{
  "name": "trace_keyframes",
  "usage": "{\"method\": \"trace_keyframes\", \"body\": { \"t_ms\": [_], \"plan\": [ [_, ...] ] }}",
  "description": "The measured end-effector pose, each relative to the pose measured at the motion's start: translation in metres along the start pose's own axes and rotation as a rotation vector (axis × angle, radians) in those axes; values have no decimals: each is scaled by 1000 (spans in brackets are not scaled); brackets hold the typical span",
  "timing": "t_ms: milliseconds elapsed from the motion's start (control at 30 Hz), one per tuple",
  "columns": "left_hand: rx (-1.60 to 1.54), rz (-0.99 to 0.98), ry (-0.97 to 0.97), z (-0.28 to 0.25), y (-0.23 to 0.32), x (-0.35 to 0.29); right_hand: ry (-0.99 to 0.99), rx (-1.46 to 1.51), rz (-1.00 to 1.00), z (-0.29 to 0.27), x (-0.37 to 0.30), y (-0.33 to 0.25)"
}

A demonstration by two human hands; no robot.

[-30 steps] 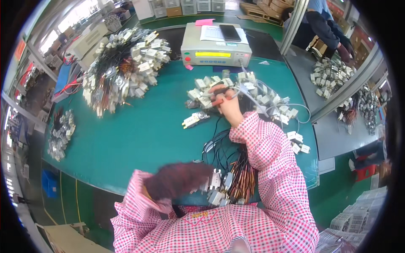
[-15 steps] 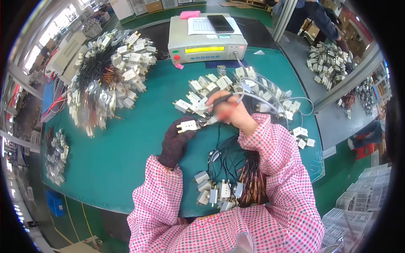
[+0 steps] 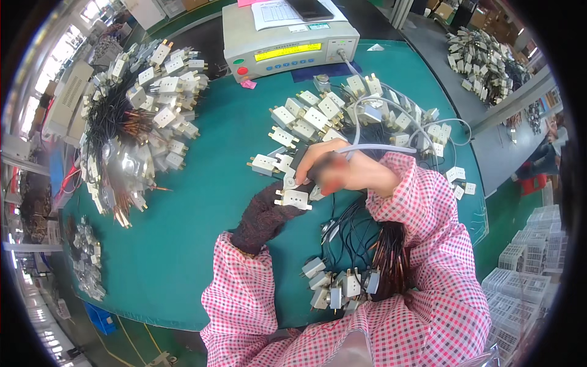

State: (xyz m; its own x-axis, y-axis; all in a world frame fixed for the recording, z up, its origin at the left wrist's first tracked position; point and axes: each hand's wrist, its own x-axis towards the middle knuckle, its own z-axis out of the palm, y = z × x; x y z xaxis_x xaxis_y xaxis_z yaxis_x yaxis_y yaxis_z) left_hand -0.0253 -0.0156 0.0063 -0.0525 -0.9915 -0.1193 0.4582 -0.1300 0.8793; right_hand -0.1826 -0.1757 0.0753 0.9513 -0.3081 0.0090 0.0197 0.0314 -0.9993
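Note:
My left hand (image 3: pixel 268 214), in a dark brown knitted glove, is closed around a white plug (image 3: pixel 295 199) with metal pins pointing left. Right beside it, my bare right hand (image 3: pixel 350 168) grips a black-handled test probe (image 3: pixel 298 157). A grey cable (image 3: pixel 382 148) runs over that wrist toward the pile at the right. The two hands meet at the plug, so my fingers cover the probe's tip. Below my right forearm lies a bundle of black cords (image 3: pixel 351 235) with white plugs (image 3: pixel 353 284) at its near end and copper-coloured ends (image 3: pixel 391 263) beside my sleeve.
At the back stands a grey bench tester (image 3: pixel 287 58) with a lit yellow display, paper and a phone (image 3: pixel 310 8) on top. A large heap of corded plugs (image 3: pixel 147 116) fills the left side of the green table (image 3: pixel 183 257). More white plugs (image 3: pixel 318 116) lie beyond my hands.
My view has shifted slightly. My right hand has closed in on the left one, and the probe is now up against the plug area. The left hand still holds the plug.

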Motion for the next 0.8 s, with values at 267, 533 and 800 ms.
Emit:
{"method": "trace_keyframes", "body": {
  "t_ms": [267,533,800],
  "plan": [
    [51,-30,36,0,-3,-1,34,-91,-47,3,-3,3],
    [37,-37,96,0,-5,-3,-82,-35,-180,7,4,12],
    [-146,65,137,2,-16,-2,-52,37,-72,1,3,3]
  ]
}}
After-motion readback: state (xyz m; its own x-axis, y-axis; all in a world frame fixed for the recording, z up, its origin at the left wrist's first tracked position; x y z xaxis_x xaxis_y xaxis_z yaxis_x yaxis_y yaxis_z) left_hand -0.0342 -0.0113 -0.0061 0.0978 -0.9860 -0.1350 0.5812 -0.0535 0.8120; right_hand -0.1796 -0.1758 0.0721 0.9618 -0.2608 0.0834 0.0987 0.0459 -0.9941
